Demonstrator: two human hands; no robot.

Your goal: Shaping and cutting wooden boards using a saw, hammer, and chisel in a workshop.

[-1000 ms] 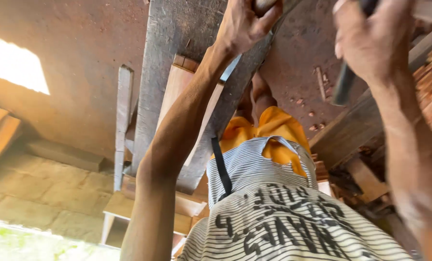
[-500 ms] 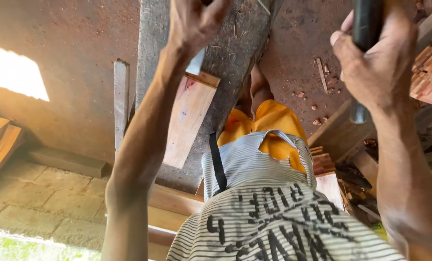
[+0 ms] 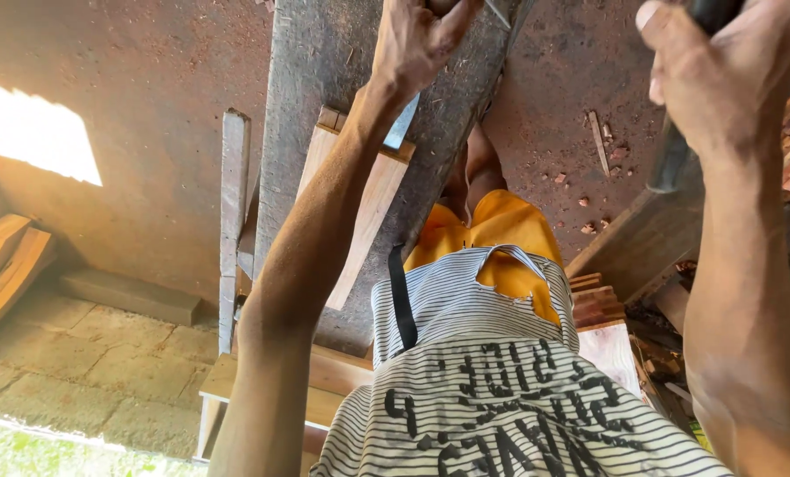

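Both hands shifted up-frame since the earlier view.
Left hand (image 3: 421, 40) fingers press the grey plank (image 3: 324, 106) at centre; right hand (image 3: 721, 71) fingers clamp a dark tool handle (image 3: 673, 159), far right.

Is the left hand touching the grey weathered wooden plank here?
Touching. The head view shows the left hand pressed flat on the grey weathered wooden plank, fingers spread on its surface with no gap visible.

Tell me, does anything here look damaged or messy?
Yes. The striped shirt has a ragged tear near its hem, with orange cloth showing through. Wood chips lie scattered over the reddish dirt floor beside the grey plank.
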